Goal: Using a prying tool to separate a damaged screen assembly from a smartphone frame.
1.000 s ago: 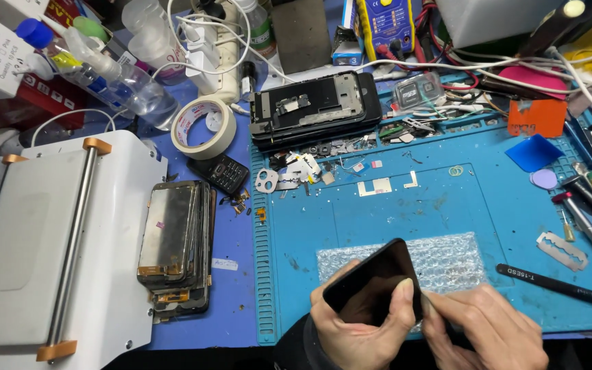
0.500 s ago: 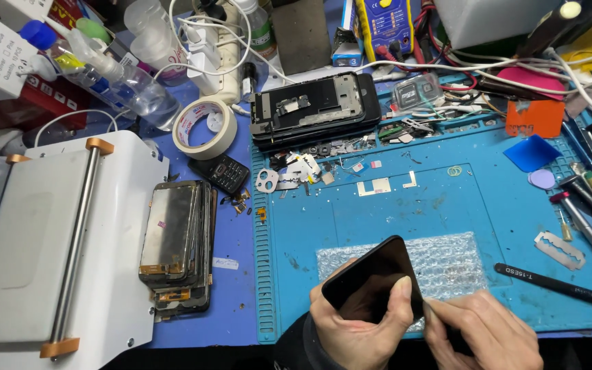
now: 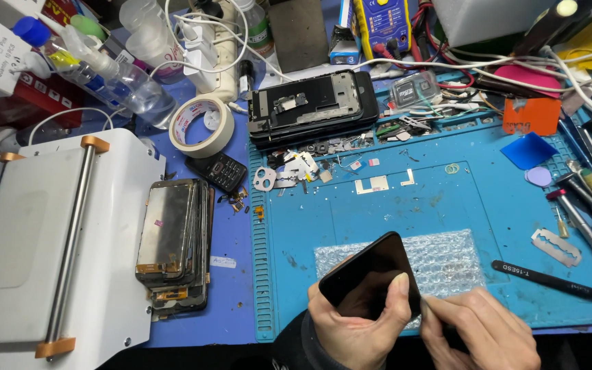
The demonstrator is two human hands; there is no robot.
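Left hand (image 3: 358, 329) fingers clamped round black phone (image 3: 371, 277), tilted above bubble wrap (image 3: 440, 264) on blue mat (image 3: 405, 205); right hand (image 3: 481, 332) fingers pinched closed at phone's edge, tool unclear; slip there likely cracks glass.

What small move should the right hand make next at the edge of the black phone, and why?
Probably slide along the edge. The left hand holds the black phone tilted above the bubble wrap, and the right hand pinches something thin against its lower right edge; what it is cannot be told.
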